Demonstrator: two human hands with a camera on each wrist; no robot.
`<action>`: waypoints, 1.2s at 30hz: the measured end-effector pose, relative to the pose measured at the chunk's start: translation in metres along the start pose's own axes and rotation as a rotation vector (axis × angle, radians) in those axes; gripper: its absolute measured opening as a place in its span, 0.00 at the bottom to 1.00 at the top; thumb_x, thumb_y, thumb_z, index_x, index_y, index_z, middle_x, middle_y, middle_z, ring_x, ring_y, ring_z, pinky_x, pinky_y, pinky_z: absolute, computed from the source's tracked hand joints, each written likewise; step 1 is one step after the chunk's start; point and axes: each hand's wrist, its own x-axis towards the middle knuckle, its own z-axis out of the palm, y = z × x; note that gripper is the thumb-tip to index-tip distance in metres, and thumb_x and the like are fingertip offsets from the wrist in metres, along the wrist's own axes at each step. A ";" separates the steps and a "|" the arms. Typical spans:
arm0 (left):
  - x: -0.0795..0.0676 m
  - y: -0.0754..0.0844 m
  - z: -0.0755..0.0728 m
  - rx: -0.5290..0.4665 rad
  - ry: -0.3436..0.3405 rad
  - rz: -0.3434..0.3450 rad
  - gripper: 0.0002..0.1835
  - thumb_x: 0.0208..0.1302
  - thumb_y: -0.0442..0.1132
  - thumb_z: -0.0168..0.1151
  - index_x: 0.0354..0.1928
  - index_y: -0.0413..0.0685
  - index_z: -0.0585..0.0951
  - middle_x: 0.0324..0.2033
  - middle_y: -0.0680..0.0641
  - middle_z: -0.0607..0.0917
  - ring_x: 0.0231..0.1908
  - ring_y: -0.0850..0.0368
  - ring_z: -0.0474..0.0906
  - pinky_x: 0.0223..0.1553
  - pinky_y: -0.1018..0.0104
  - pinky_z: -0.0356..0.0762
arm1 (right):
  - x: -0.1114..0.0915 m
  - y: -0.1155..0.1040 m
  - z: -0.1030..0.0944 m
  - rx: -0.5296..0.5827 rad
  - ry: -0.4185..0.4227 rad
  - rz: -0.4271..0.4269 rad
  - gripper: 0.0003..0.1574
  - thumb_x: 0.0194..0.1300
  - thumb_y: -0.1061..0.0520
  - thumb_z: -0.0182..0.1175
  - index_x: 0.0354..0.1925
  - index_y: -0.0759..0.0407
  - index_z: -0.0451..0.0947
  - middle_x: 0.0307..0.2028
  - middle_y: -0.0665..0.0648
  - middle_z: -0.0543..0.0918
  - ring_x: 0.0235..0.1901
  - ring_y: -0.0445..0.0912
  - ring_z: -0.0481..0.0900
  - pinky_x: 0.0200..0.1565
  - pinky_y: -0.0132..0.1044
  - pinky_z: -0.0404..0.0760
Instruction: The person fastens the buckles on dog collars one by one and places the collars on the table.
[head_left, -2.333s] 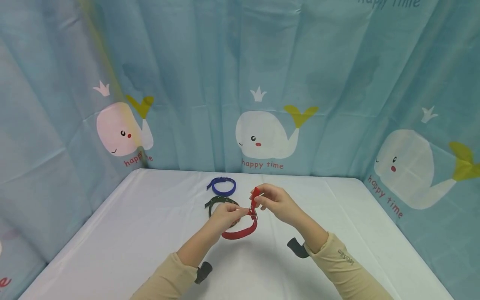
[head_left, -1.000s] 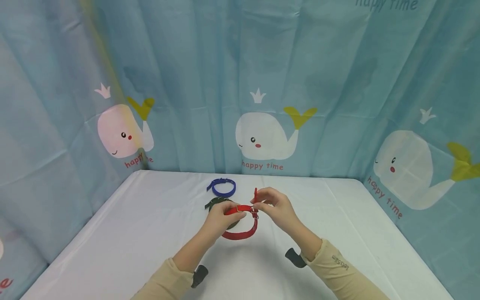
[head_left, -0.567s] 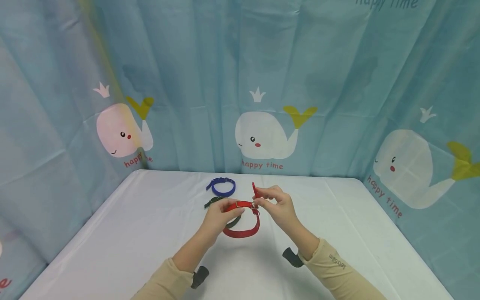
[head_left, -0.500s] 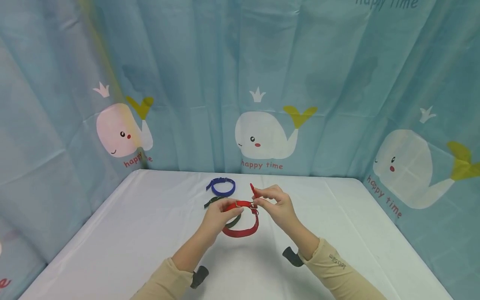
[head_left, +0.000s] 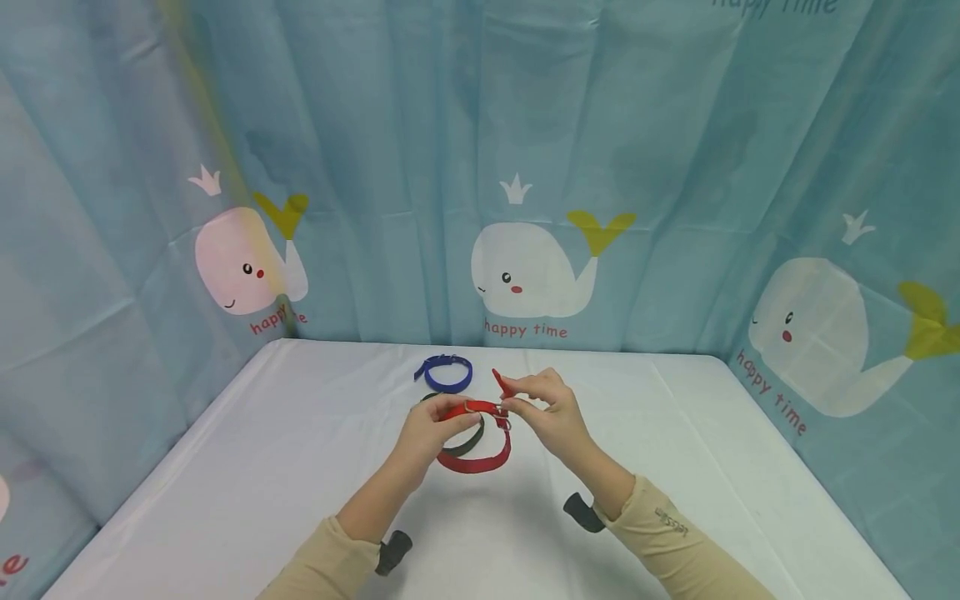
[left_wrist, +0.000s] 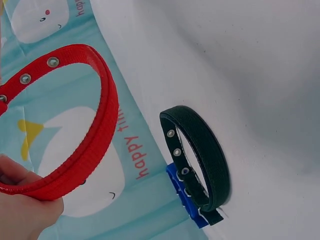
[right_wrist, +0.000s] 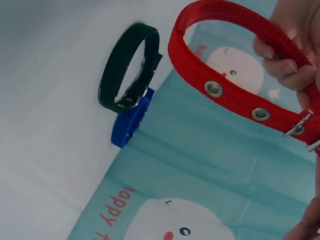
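Note:
A red collar (head_left: 474, 465) with metal eyelets is held in the air as a loop. My left hand (head_left: 426, 432) pinches its band on the left, the thumb in front. My right hand (head_left: 549, 410) pinches the strap's free end, whose red tip sticks up to the left above the fingers. The metal buckle (right_wrist: 301, 124) sits near the right fingertips. In the right wrist view its prong lies at an eyelet; whether it passes fully through is unclear. Just behind, partly hidden by my left hand and the red band, lies a dark green collar (left_wrist: 210, 155).
A blue collar (head_left: 447, 375) lies looped farther back on the white-covered table (head_left: 300, 467). Behind the table hangs a blue curtain (head_left: 420, 167) printed with whales. A dark strap piece shows at each sleeve cuff.
My left hand has gone from the buckle area to the band on the left. The strap tip has tipped leftward in my right fingers. Hands and red collar have shifted slightly left.

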 end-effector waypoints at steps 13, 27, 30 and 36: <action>0.001 -0.001 -0.003 0.043 -0.008 0.036 0.15 0.59 0.38 0.69 0.47 0.40 0.83 0.38 0.47 0.85 0.43 0.51 0.78 0.45 0.53 0.78 | 0.006 0.000 -0.003 -0.362 -0.183 -0.221 0.12 0.47 0.68 0.75 0.33 0.59 0.87 0.30 0.51 0.87 0.31 0.43 0.70 0.29 0.32 0.69; 0.005 -0.005 -0.001 0.165 -0.009 0.091 0.12 0.59 0.37 0.70 0.45 0.41 0.84 0.38 0.48 0.85 0.41 0.51 0.78 0.42 0.56 0.79 | 0.009 -0.009 -0.002 -0.542 -0.297 -0.159 0.09 0.49 0.66 0.75 0.32 0.58 0.88 0.28 0.51 0.85 0.29 0.43 0.69 0.29 0.30 0.68; 0.005 -0.005 -0.001 0.187 -0.016 0.121 0.12 0.59 0.36 0.70 0.44 0.41 0.84 0.38 0.48 0.84 0.41 0.51 0.77 0.42 0.56 0.80 | 0.009 -0.010 -0.003 -0.531 -0.316 -0.133 0.09 0.49 0.66 0.74 0.32 0.59 0.88 0.28 0.51 0.86 0.30 0.43 0.70 0.30 0.31 0.69; 0.003 -0.008 0.000 0.220 -0.013 0.155 0.12 0.60 0.36 0.69 0.46 0.43 0.84 0.39 0.47 0.84 0.41 0.50 0.77 0.42 0.57 0.81 | 0.007 -0.009 -0.001 -0.552 -0.323 -0.125 0.09 0.48 0.66 0.75 0.32 0.58 0.88 0.29 0.52 0.86 0.30 0.43 0.70 0.30 0.31 0.69</action>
